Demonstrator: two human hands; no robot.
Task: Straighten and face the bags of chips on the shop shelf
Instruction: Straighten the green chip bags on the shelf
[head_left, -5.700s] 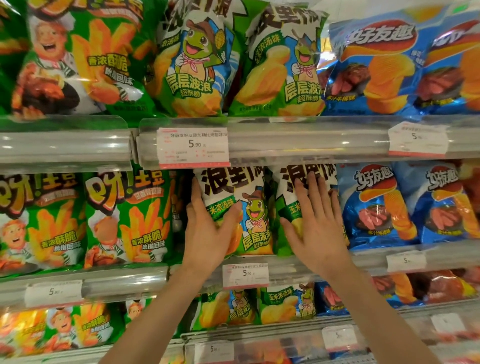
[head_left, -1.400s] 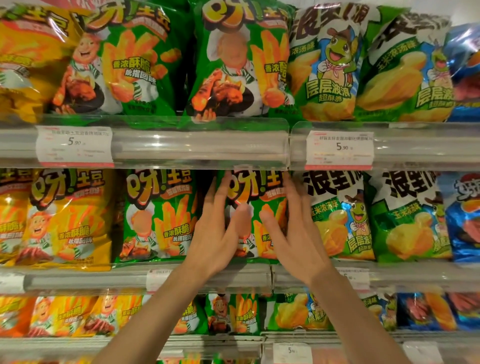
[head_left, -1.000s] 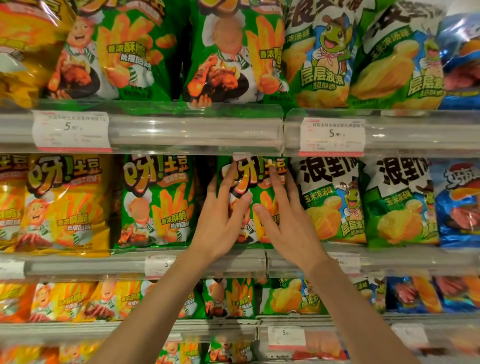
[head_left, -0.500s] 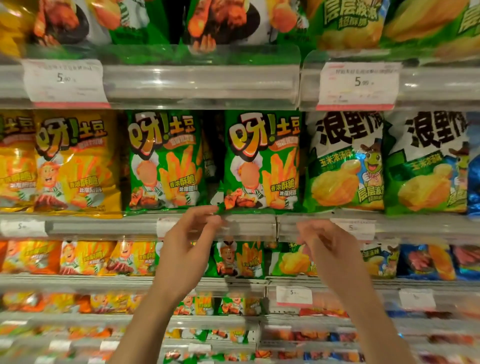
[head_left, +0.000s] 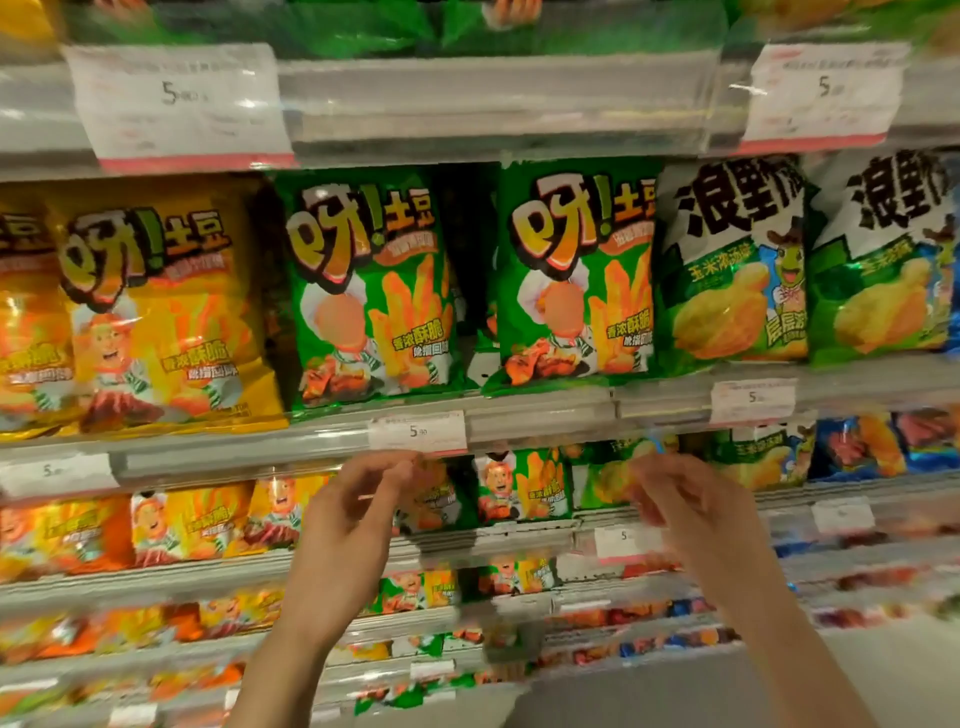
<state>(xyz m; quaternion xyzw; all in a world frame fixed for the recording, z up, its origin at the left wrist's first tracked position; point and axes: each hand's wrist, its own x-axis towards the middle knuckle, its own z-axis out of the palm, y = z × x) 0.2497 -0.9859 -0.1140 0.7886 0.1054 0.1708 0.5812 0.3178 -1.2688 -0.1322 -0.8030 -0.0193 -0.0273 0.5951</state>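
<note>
Green bags of chips (head_left: 574, 280) are standing faced on the shelf (head_left: 540, 415) while the left hand (head_left: 345, 525) and right hand (head_left: 691, 512) are hovering below, loosely curled and empty, probably best squaring lower bags gently by both edges.

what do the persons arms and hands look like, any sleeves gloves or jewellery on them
Both forearms are bare as far as the frame shows, with no sleeve in view. The left hand and the right hand wear no gloves, and no watch, bracelet or ring can be made out. The right hand is blurred, so small details there cannot be told.
</note>
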